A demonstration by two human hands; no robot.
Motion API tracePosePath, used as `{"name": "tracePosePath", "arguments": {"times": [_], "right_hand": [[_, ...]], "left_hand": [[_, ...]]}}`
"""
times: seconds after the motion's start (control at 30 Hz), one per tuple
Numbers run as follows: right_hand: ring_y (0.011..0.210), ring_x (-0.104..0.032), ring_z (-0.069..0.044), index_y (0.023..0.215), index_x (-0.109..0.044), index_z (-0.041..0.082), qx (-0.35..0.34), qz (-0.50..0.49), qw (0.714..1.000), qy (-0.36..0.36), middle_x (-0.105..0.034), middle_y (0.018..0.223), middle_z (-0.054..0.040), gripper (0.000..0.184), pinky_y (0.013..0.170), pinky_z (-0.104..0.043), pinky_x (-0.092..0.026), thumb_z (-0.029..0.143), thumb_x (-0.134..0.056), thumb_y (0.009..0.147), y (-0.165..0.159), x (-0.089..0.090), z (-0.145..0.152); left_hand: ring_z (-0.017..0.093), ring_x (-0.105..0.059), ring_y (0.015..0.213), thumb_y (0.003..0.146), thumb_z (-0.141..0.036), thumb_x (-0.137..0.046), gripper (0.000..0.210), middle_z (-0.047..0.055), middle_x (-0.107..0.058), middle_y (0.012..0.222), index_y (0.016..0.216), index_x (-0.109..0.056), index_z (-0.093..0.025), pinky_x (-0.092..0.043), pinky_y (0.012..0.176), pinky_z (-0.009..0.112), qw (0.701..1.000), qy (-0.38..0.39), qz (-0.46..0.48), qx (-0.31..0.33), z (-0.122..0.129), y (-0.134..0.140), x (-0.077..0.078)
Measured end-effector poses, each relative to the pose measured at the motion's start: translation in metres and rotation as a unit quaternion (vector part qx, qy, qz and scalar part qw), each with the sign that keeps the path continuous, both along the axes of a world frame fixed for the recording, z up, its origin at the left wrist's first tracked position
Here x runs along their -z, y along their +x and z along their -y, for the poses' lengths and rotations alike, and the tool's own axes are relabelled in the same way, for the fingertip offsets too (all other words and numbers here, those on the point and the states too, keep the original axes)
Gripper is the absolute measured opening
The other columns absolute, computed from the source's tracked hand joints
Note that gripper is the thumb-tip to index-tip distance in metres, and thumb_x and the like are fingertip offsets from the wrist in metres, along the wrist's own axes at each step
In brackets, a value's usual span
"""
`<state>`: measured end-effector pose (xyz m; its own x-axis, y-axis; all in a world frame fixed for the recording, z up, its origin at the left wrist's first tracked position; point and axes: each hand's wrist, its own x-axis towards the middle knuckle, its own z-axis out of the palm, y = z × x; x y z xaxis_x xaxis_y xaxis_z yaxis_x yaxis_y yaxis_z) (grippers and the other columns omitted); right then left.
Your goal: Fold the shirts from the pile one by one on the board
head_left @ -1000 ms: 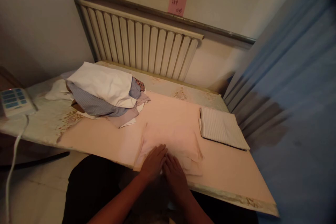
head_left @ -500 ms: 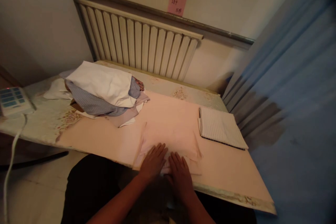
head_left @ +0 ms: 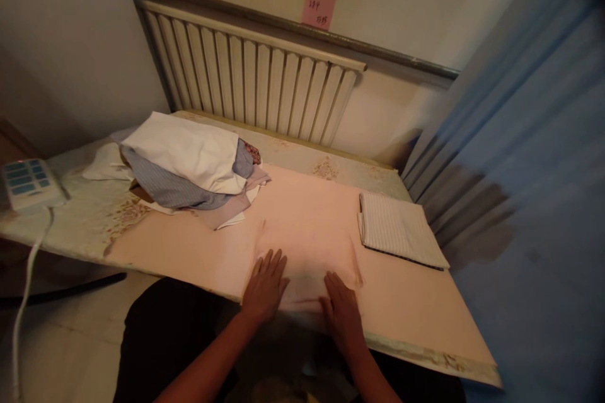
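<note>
A folded pale pink cloth [head_left: 307, 258] lies flat at the near edge of the table, almost the same colour as the pink sheet [head_left: 189, 239] beneath it. On its left side rests my left hand [head_left: 266, 286], palm down with the fingers stretched out. My right hand [head_left: 341, 308] lies palm down on its right side, fingers extended. Neither hand grips anything. Creases and a fold line show in the cloth between them.
A heap of white, blue and pinkish fabrics [head_left: 189, 151] is at the left. To the right lies a folded striped cloth [head_left: 401, 230]. A white power strip [head_left: 33, 184] with a cord sits far left. Behind are a radiator [head_left: 255, 75] and a blue curtain [head_left: 534, 201].
My hands have slid apart over the pink cloth, the left one to the left and the right one to the right. Its middle now shows between them.
</note>
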<state>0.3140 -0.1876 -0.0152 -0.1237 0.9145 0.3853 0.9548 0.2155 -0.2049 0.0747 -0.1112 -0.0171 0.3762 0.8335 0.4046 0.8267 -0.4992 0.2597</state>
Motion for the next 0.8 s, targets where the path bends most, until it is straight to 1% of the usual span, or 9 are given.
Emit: {"name": "tracePosePath", "arguments": {"times": [0.13,0.27,0.33,0.43,0.53,0.6,0.67,0.73,0.8], "right_hand": [[0.122,-0.053,-0.024,0.113,-0.063,0.016,0.026,-0.035,0.998,0.047,-0.064,0.123,-0.0121,0.030,0.100,-0.042,-0.042,0.027,-0.041,0.097,0.003,-0.006,-0.008],[0.121,-0.051,-0.026,0.092,-0.066,0.018,0.073,-0.046,0.994,0.065,-0.063,0.120,-0.0132,0.026,0.102,-0.046,-0.038,0.031,-0.043,0.095,0.008,-0.014,-0.018],[0.120,-0.049,-0.027,0.097,-0.064,0.017,0.105,-0.053,0.990,0.082,-0.061,0.123,-0.0147,0.027,0.100,-0.046,-0.039,0.035,-0.044,0.094,0.013,-0.015,-0.022],[0.121,-0.048,-0.029,0.118,-0.058,0.013,0.148,-0.074,0.981,0.101,-0.056,0.129,-0.0183,0.040,0.100,-0.048,-0.038,0.039,-0.044,0.092,0.022,-0.016,-0.026],[0.123,-0.046,-0.033,0.127,-0.053,0.007,0.193,-0.114,0.972,0.075,-0.055,0.131,-0.0216,0.053,0.102,-0.049,-0.036,0.042,-0.045,0.089,0.034,-0.024,-0.028],[0.117,-0.052,-0.033,0.128,-0.053,0.007,0.250,-0.185,0.950,0.024,-0.059,0.124,-0.0213,0.057,0.098,-0.045,-0.039,0.045,-0.046,0.086,0.047,-0.033,-0.029],[0.104,-0.060,-0.030,0.123,-0.058,0.011,0.296,-0.305,0.904,-0.053,-0.067,0.110,-0.0166,0.055,0.088,-0.039,-0.044,0.048,-0.048,0.083,0.061,-0.041,-0.031],[0.088,-0.064,-0.026,0.107,-0.066,0.016,0.304,-0.415,0.849,-0.122,-0.071,0.090,-0.0101,0.046,0.075,-0.033,-0.047,0.049,-0.052,0.079,0.074,-0.047,-0.034],[0.072,-0.063,-0.022,0.087,-0.068,0.018,0.293,-0.478,0.813,-0.160,-0.068,0.071,-0.0050,0.037,0.062,-0.028,-0.046,0.051,-0.055,0.076,0.082,-0.048,-0.037]], "left_hand": [[0.029,-0.033,0.140,0.094,-0.032,-0.041,0.045,0.014,-0.043,0.149,0.136,-0.047,-0.019,-0.034,0.108,0.050,0.994,0.025,0.014,-0.103,-0.003,-0.008,0.002],[0.033,-0.045,0.128,0.093,-0.030,-0.043,0.043,0.020,-0.043,0.146,0.133,-0.048,-0.015,-0.042,0.097,0.050,0.984,-0.002,0.004,-0.177,-0.004,-0.013,-0.011],[0.031,-0.050,0.119,0.091,-0.028,-0.044,0.045,0.020,-0.048,0.139,0.133,-0.046,-0.013,-0.043,0.095,0.046,0.982,-0.042,-0.003,-0.183,-0.005,-0.015,-0.021],[0.027,-0.053,0.108,0.090,-0.027,-0.046,0.049,0.017,-0.057,0.120,0.136,-0.043,-0.010,-0.043,0.092,0.039,0.979,-0.103,0.001,-0.175,-0.007,-0.017,-0.034],[0.026,-0.055,0.106,0.090,-0.029,-0.044,0.053,0.016,-0.059,0.113,0.138,-0.038,-0.008,-0.043,0.090,0.036,0.971,-0.159,0.022,-0.178,-0.012,-0.019,-0.039],[0.026,-0.055,0.111,0.091,-0.032,-0.041,0.054,0.018,-0.057,0.120,0.139,-0.036,-0.007,-0.042,0.092,0.035,0.961,-0.195,0.061,-0.185,-0.016,-0.023,-0.039],[0.027,-0.056,0.113,0.091,-0.035,-0.041,0.052,0.018,-0.058,0.123,0.136,-0.040,-0.008,-0.041,0.093,0.036,0.944,-0.241,0.118,-0.191,-0.023,-0.028,-0.039],[0.029,-0.058,0.111,0.088,-0.039,-0.044,0.048,0.016,-0.062,0.116,0.126,-0.049,-0.011,-0.042,0.093,0.038,0.915,-0.299,0.180,-0.201,-0.031,-0.035,-0.040],[0.030,-0.061,0.106,0.085,-0.042,-0.048,0.043,0.014,-0.067,0.104,0.115,-0.056,-0.012,-0.043,0.091,0.039,0.887,-0.343,0.226,-0.214,-0.038,-0.041,-0.042]]}}
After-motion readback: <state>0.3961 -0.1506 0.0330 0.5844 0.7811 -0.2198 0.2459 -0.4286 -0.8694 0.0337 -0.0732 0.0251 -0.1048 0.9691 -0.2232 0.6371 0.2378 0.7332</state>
